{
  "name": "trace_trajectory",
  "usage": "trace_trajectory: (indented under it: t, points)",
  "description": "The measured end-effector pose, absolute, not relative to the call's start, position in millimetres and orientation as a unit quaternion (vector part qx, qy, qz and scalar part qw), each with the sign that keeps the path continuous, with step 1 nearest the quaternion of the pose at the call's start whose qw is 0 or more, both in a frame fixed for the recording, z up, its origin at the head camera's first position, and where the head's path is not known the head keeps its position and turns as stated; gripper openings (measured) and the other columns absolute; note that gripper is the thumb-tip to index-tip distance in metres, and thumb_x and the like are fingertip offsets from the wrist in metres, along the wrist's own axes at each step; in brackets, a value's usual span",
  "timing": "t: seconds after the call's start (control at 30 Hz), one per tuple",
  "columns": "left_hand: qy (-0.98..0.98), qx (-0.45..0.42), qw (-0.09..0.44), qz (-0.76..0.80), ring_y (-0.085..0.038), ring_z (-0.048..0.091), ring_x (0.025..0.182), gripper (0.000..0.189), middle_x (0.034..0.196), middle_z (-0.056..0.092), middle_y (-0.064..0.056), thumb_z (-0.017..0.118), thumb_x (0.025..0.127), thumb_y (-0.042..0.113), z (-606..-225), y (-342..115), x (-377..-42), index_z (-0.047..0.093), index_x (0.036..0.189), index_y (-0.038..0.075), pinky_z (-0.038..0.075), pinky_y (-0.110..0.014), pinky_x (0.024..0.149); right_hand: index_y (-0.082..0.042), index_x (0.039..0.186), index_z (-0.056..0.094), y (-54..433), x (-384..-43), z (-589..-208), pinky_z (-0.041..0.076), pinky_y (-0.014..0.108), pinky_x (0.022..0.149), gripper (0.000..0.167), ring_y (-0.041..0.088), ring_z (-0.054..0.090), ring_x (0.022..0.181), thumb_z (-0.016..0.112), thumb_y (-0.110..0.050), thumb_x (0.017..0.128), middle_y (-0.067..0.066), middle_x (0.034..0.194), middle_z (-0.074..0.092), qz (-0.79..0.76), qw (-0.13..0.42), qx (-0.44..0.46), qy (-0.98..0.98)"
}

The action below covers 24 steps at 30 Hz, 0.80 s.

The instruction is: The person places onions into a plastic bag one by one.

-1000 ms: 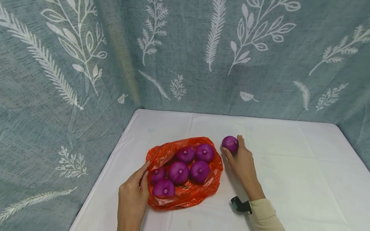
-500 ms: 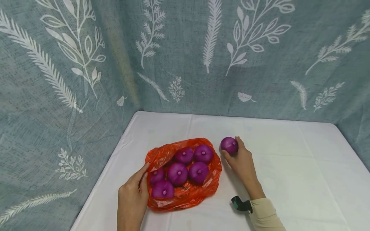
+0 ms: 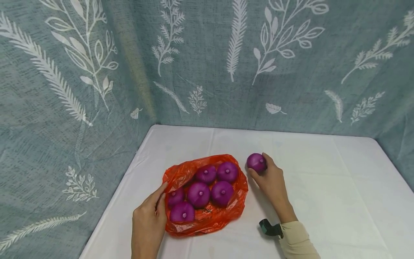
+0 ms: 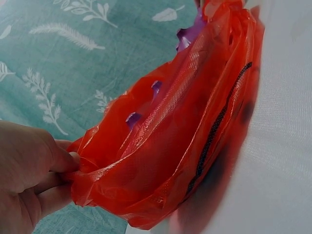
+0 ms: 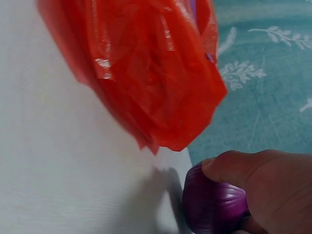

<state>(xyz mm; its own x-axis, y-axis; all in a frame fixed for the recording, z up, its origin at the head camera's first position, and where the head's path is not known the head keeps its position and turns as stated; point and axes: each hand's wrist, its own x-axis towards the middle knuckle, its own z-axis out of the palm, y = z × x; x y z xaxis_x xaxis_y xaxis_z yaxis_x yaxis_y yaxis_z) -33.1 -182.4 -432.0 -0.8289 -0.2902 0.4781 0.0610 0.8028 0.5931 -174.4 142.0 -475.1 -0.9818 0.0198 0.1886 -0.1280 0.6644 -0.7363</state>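
An open red plastic bag [image 3: 226, 221] lies on the white table with several purple onions [image 3: 198, 195] inside, their stubby stem ends showing. At its left side my left hand [image 3: 149, 217] pinches the rim between thumb and fingers; the left wrist view shows this left hand [image 4: 29, 170] on the bunched plastic edge. Just beyond the bag's right side, my right hand [image 3: 271, 181] grips a single purple onion [image 3: 256, 162] by its sides. That onion [image 5: 212, 204] looks glossy in the right wrist view, with my thumb over its top. Whether it touches the table I cannot tell.
A white cloth covers the table [image 3: 330, 187]. Blue-green curtains [image 3: 207, 72] with white leaf prints hang behind it and along the left. A dark device [image 3: 270, 228] is strapped at my right wrist, beside the beige sleeve [image 3: 297, 241].
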Motion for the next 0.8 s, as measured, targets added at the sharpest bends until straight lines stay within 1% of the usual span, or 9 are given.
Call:
trace_trajectory:
  t: [0.1,0.27,0.43,0.8]
  points:
    - [-0.906,0.064,0.284,-0.308,-0.036,0.076,0.107,0.038,0.124,0.075,-0.019,0.072,0.096,-0.007,-431.9,-181.9,-33.1,0.073,0.133,0.003,0.063,-0.05,0.081,0.005,0.153,0.047,144.1,-174.2,-472.5,0.056,0.058,0.103,0.079,0.046,0.066,0.124,0.087,-0.022,0.091,0.032,0.14,0.063,0.408,0.101,0.036,-0.907]
    - [-0.905,0.06,0.288,-0.307,-0.036,0.075,0.108,0.039,0.124,0.075,-0.019,0.072,0.096,-0.007,-432.0,-181.6,-33.0,0.073,0.133,0.002,0.063,-0.049,0.082,0.005,0.155,0.046,145.5,-172.8,-463.5,0.052,0.06,0.108,0.08,0.046,0.062,0.13,0.086,-0.02,0.091,0.031,0.145,0.06,0.405,0.109,0.045,-0.907]
    - [-0.905,0.057,0.289,-0.307,-0.036,0.075,0.108,0.04,0.124,0.075,-0.02,0.073,0.095,-0.008,-432.3,-181.3,-32.7,0.073,0.133,0.002,0.062,-0.049,0.082,0.002,0.156,0.045,146.2,-167.0,-448.2,0.05,0.06,0.111,0.079,0.044,0.06,0.134,0.086,-0.021,0.092,0.029,0.148,0.058,0.405,0.111,0.052,-0.906]
    - [-0.906,0.052,0.292,-0.303,-0.036,0.075,0.109,0.039,0.123,0.075,-0.02,0.073,0.095,-0.008,-431.8,-181.7,-33.7,0.073,0.133,0.002,0.062,-0.049,0.082,-0.003,0.157,0.048,145.4,-151.1,-419.6,0.051,0.058,0.11,0.08,0.04,0.063,0.131,0.088,-0.018,0.089,0.022,0.148,0.061,0.407,0.17,0.095,-0.893]
